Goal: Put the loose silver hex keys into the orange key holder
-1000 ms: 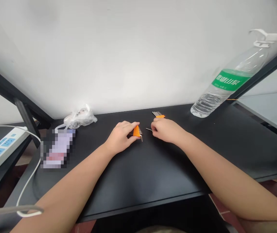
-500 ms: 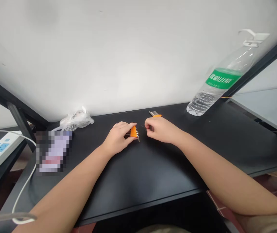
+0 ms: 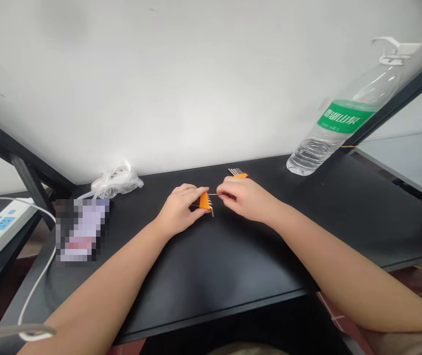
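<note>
Between the thumb and fingers of my left hand (image 3: 179, 209) is an orange hex key holder (image 3: 204, 201), with several bent metal keys in it. My right hand (image 3: 244, 197) pinches a thin hex key (image 3: 213, 195), which spans the small gap to the holder's upper end. Whether its tip is inside a slot I cannot tell. Just behind my right hand lies a second orange holder (image 3: 241, 175) with several metal keys (image 3: 235, 171) sticking out; the hand hides part of it.
A large water bottle (image 3: 347, 117) with a green label stands at the back right. On the left are a crumpled plastic bag (image 3: 118, 181), a blurred-out flat object (image 3: 83, 231), a power strip (image 3: 0, 227) and a white cable (image 3: 35, 291). The black tabletop (image 3: 211, 276) meets a white wall (image 3: 196, 88).
My right hand has shifted slightly left, and the thin key in it now lines up with the orange holder and reaches its upper end. My left hand has stayed put.
</note>
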A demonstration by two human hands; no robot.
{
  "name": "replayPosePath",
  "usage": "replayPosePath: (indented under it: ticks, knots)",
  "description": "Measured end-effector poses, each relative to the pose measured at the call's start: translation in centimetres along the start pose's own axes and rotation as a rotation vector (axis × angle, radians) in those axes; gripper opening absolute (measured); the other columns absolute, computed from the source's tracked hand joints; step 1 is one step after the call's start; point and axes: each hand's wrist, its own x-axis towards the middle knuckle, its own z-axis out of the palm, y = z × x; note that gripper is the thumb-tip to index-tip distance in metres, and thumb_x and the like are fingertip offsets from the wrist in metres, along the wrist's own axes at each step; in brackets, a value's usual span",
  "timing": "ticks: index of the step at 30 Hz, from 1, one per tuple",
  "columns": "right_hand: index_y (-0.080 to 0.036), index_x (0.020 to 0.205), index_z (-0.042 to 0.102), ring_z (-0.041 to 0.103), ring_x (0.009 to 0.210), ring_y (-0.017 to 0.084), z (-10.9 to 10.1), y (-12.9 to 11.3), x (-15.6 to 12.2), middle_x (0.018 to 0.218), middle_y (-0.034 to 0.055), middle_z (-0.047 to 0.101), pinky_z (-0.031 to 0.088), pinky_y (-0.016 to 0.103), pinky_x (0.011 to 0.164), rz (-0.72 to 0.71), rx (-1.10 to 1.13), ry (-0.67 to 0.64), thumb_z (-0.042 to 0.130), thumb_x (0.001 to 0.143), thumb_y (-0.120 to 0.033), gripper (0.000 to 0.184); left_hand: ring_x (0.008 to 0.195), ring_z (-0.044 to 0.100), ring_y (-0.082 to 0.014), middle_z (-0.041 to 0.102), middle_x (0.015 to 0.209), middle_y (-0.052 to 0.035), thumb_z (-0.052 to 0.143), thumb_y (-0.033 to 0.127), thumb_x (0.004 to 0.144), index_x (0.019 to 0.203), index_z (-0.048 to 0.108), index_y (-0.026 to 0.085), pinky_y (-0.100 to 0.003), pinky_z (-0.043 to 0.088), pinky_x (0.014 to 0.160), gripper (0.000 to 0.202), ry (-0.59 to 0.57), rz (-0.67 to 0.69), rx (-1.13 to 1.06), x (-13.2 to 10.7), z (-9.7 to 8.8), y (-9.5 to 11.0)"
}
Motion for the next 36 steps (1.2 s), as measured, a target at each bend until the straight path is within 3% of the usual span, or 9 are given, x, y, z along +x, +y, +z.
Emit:
replayPosePath:
  ticks: [6,9,12,15,17,22,28,32,36]
  knots:
    - [-0.019,0.092,0.069,0.059,0.079,0.018,-0.3,-1.2,-0.1,0.091,0.0067,0.063,0.044,0.032,0.071,-0.038,-0.002,-0.001,0.047,0.101,-0.016,0.024,0.117,0.062,-0.0274,0.074,0.115,-0.0066,0.074,0.034,0.09,0.135,0.062,0.024,-0.045,0.05,0.1,0.047,-0.052,-0.003,0.017,0.1,0.0,0.3]
    - [-0.021,0.093,0.072,0.061,0.078,0.016,-0.3,-1.4,0.1,0.091,0.0042,0.066,0.046,0.031,0.072,-0.001,0.257,-0.019,0.056,0.099,-0.02,0.017,0.122,0.06,-0.027,0.074,0.115,-0.004,0.073,0.029,0.09,0.129,0.064,0.027,-0.045,0.046,0.104,0.04,-0.107,-0.02,0.029,0.2,-0.2,0.8]
    - [-0.021,0.094,0.069,0.058,0.069,0.014,0.1,-0.8,0.4,0.085,0.001,0.064,0.047,0.029,0.064,0.166,0.643,-0.057,0.068,0.094,-0.03,0.009,0.127,0.057,-0.0277,0.074,0.117,-0.0039,0.073,0.029,0.09,0.128,0.065,0.028,-0.045,0.043,0.108,0.039,-0.121,-0.016,0.03,0.2,-0.2,1.0]
    - [-0.022,0.093,0.058,0.054,0.062,0.012,1.0,0.2,0.6,0.081,-0.0028,0.059,0.044,0.026,0.055,0.336,0.947,-0.089,0.079,0.084,-0.04,0.029,0.131,0.055,-0.0281,0.074,0.118,-0.0045,0.074,0.029,0.089,0.132,0.062,0.027,-0.046,0.041,0.11,0.045,-0.112,0.004,0.024,0.2,0.0,0.9]
    - [-0.023,0.091,0.052,0.051,0.061,0.011,1.9,0.7,0.7,0.079,-0.0047,0.056,0.041,0.025,0.053,0.4,0.997,-0.094,0.083,0.079,-0.043,0.039,0.133,0.054,-0.0283,0.074,0.118,-0.0046,0.074,0.028,0.089,0.133,0.061,0.026,-0.046,0.04,0.112,0.045,-0.102,0.024,0.031,0.2,0.1,0.9]
    - [-0.022,0.078,0.046,0.044,0.063,0.012,3.1,1.1,1.0,0.071,-0.0059,0.049,0.036,0.025,0.057,0.435,0.737,-0.064,0.084,0.076,-0.05,0.048,0.134,0.054,-0.0294,0.073,0.121,-0.0051,0.072,0.028,0.09,0.128,0.064,0.027,-0.048,0.038,0.113,0.039,-0.105,0.073,0.054,0.2,0.1,1.5]
    - [-0.021,0.079,0.059,0.052,0.068,0.016,0.3,2.4,0.6,0.075,0.0001,0.06,0.037,0.03,0.062,0.377,0.287,-0.047,0.062,0.093,-0.053,0.035,0.106,0.067,-0.0238,0.074,0.112,-0.0052,0.07,0.03,0.093,0.136,0.058,0.026,-0.043,0.047,0.101,0.045,-0.102,0.005,0.045,0.0,0.0,0.8]
    - [-0.02,0.085,0.065,0.059,0.077,0.019,-0.7,3.7,0.1,0.091,0.0059,0.066,0.039,0.03,0.065,0.298,-0.018,-0.242,0.069,0.088,-0.039,0.019,0.105,0.068,-0.023,0.073,0.116,-0.0039,0.073,0.032,0.092,0.137,0.058,0.028,-0.043,0.047,0.102,0.048,-0.085,-0.014,0.044,-0.2,0.2,0.2]
    - [-0.02,0.079,0.062,0.057,0.069,0.018,0.0,3.0,-0.1,0.09,0.0077,0.066,0.035,0.03,0.058,0.326,-0.203,-0.409,0.065,0.083,-0.022,0.006,0.105,0.068,-0.0228,0.073,0.117,-0.0031,0.074,0.033,0.091,0.137,0.059,0.029,-0.042,0.049,0.102,0.049,-0.097,-0.069,0.028,-0.1,0.1,0.4]
